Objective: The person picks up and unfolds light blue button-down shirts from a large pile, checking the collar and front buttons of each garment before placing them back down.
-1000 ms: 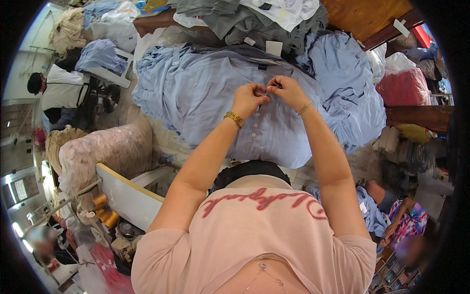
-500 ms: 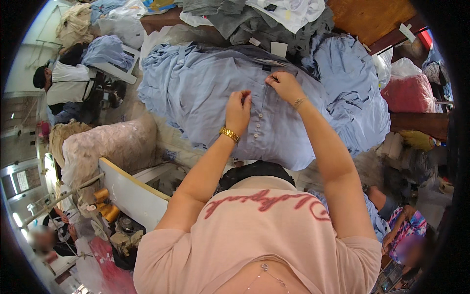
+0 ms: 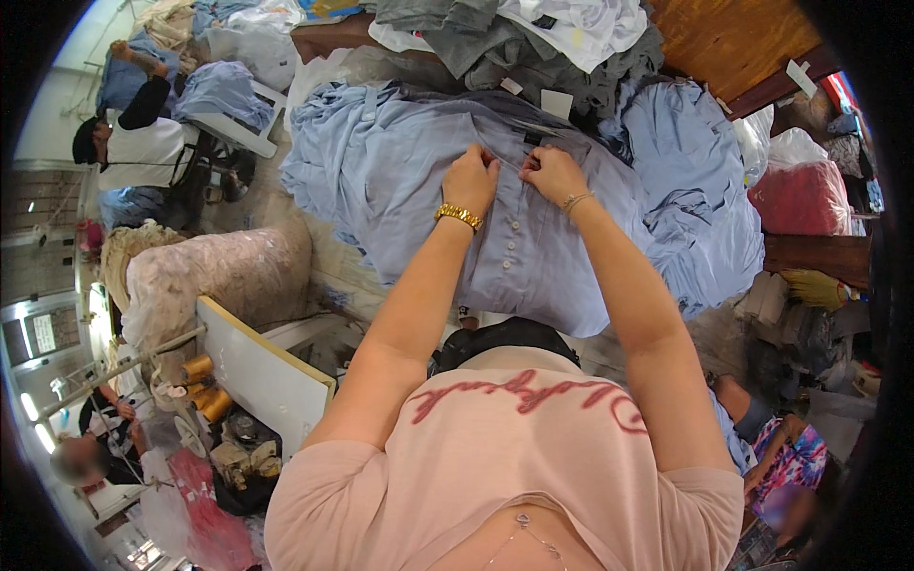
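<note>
A light blue button-front shirt (image 3: 419,190) lies spread before me over a heap of similar garments. My left hand (image 3: 469,179), with a gold watch at the wrist, pinches the shirt's front near the collar. Just to its right, my right hand (image 3: 555,177) is closed on the other edge of the front opening. A row of pale buttons (image 3: 511,246) runs down the placket below my hands. The dark neck label (image 3: 533,138) shows at the collar, behind my right hand. The exact bit of cloth between my fingertips is hidden.
More blue garments (image 3: 681,171) lie at the right. Grey clothes (image 3: 466,43) are heaped at the far side. A wrapped bundle (image 3: 228,276) and a white board (image 3: 257,366) with thread cones (image 3: 202,381) stand at the left. Co-workers (image 3: 143,143) are at left and lower right.
My left hand has moved up toward the collar and now grips the shirt's front edge, lifting it a little. My right hand stays near the collar. The co-worker at upper left has raised an arm.
</note>
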Demonstrator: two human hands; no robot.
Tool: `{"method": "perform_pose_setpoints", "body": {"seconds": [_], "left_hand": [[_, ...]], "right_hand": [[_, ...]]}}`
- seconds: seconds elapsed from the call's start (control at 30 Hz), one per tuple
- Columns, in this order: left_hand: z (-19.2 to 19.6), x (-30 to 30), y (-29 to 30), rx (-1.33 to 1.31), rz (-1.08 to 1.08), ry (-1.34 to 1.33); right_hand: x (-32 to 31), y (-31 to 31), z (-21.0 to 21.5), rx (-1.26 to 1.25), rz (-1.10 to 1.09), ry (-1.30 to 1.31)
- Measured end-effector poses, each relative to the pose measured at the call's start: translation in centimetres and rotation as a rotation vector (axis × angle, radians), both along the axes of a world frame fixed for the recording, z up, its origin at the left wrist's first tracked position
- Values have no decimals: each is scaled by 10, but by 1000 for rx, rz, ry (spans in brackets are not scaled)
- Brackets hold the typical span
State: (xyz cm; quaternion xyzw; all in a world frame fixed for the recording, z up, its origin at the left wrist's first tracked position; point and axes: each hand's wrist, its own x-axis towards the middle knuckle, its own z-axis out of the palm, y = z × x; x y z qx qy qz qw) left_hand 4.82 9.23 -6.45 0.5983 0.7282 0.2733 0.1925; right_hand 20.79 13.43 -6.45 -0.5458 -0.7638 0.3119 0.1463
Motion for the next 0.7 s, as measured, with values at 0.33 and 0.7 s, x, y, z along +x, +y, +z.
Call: {"method": "perform_pose_setpoints", "body": {"seconds": [0.33, 0.7], "left_hand": [[-2, -12, 2, -87, 38, -311], [22, -42, 29, 309, -707, 385]], "right_hand": [[15, -21, 7, 200, -145, 212], [68, -98, -3, 127, -408, 374]]}}
